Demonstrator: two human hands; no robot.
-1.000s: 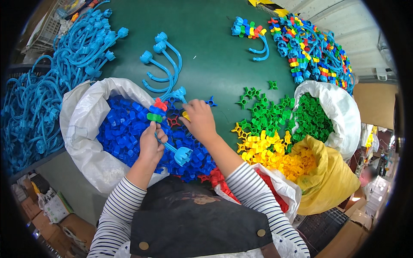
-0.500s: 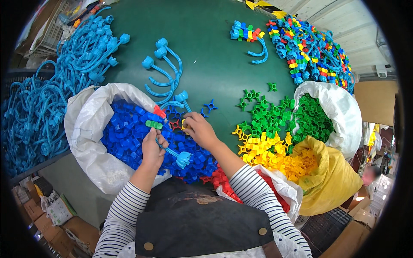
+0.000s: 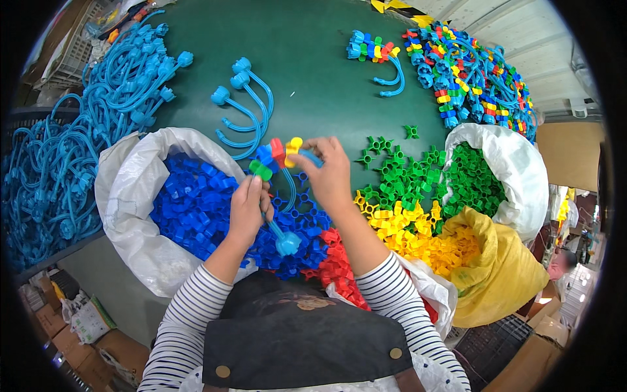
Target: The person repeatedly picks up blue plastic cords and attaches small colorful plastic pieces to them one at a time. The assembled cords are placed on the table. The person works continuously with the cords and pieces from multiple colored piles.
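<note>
My left hand (image 3: 247, 209) is closed on a light-blue flexible cord with a cup-shaped end (image 3: 287, 244) hanging below the fingers. A green pronged ring (image 3: 260, 170) sits at its fingertips. Beyond it, in a row toward my right hand (image 3: 332, 173), come a blue ring, a red ring (image 3: 278, 152) and a yellow ring (image 3: 293, 149). My right fingers, slightly blurred, close on a light-blue cord part (image 3: 312, 158) beside the yellow ring. A curved light-blue cord length (image 3: 289, 191) dangles between the hands; where it joins is hidden. Loose blue rings (image 3: 196, 196) lie under my left hand.
White sacks (image 3: 124, 215) (image 3: 522, 163) hold blue and green rings; a yellow sack (image 3: 506, 274) stands by yellow rings (image 3: 405, 225). Red rings (image 3: 336, 268) lie near my apron. Cords (image 3: 127, 91) heap at left, ring-threaded cords (image 3: 467, 78) at far right. Several cords (image 3: 264, 108) lie on the green table.
My right hand has lifted from the loose rings and moved right, now holding a light-blue cord part. The cup-ended cord near it has left the table. Blue, red and yellow rings now line up past the green one.
</note>
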